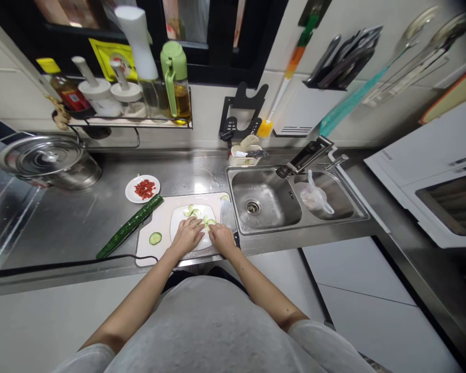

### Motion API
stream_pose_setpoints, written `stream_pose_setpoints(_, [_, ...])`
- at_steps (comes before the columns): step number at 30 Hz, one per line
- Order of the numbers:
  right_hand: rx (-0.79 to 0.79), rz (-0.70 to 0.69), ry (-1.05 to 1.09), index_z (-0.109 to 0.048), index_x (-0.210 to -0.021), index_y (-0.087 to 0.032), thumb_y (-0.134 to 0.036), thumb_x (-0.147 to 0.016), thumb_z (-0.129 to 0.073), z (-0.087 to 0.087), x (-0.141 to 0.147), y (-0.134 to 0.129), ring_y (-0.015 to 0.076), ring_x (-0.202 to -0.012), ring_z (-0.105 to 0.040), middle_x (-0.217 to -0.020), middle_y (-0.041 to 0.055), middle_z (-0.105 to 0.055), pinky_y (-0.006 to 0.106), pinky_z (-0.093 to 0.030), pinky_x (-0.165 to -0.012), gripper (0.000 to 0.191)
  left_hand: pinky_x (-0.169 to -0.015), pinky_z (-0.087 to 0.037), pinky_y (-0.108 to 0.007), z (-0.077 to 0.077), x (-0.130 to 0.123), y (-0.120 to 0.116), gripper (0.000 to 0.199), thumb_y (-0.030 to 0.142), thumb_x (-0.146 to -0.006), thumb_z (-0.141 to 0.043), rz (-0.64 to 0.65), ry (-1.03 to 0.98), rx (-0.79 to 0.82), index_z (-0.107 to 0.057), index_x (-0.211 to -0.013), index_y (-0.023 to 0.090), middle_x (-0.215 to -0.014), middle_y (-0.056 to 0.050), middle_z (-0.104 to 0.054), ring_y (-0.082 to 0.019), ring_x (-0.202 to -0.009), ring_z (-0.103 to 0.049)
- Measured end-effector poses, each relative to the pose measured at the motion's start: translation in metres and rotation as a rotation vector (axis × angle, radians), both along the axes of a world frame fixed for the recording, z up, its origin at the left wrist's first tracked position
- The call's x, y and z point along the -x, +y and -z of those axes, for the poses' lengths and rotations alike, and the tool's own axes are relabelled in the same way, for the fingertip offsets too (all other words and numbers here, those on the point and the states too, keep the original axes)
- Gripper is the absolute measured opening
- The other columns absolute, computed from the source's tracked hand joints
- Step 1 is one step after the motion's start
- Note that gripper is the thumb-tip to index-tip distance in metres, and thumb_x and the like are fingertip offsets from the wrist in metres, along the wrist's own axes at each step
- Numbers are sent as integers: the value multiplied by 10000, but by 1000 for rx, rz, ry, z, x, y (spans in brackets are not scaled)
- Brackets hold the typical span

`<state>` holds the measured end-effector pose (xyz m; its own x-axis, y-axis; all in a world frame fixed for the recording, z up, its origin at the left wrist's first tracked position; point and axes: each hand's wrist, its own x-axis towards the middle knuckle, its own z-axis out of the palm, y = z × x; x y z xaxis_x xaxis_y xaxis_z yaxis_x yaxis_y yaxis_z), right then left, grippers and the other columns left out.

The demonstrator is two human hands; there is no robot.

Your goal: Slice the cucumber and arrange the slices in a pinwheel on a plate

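Observation:
A white plate [177, 213] lies on the pale cutting board [145, 248], with several thin cucumber slices [192, 211] on it. Over the plate's left part my left hand [188, 235] rests with its fingers apart, its fingertips by the slices. My right hand [222, 238] is at the plate's right side, thumb and fingers closed at the edge of a cucumber slice [211, 221]. A knife [228, 215] lies along the board's right edge, its black handle partly behind my right hand. One cucumber round [155, 238] sits on the board's left.
A long cucumber [128, 228] leans across the board's left edge. Behind it stands a small plate [129, 192] of chopped red pieces. The double sink [264, 199] is on the right, with a plastic bag [316, 198] inside. A lidded pot [73, 173] is at the left; a black cable [62, 267] crosses the front.

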<state>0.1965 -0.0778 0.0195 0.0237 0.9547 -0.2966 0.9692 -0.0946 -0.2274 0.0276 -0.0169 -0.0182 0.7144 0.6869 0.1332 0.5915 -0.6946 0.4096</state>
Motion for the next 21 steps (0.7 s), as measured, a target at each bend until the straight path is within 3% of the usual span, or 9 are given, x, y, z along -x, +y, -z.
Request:
stream_pose_setpoints(10, [-16, -12, 15, -561, -1295, -268, -272, -991, -356, -3, -14, 20, 200, -1042, -538, -1118, 87, -604, 278, -406, -829, 367, -984, -371, -494, -3, 0, -2, 343, 340, -913, -491, 28, 17, -8, -649, -1206, 257, -1238, -104, -606, -287, -1188, -453])
stream_pose_setpoints(21, [-1, -70, 1, -599, -1247, -273, -267, -995, -342, -2, -16, 24, 205, -1025, -511, -1106, 88, -571, 276, -405, -798, 360, -978, -365, -483, 1, 4, -2, 333, 336, -923, -483, 32, 28, 12, -648, -1201, 256, -1231, -94, -619, -283, -1200, -447])
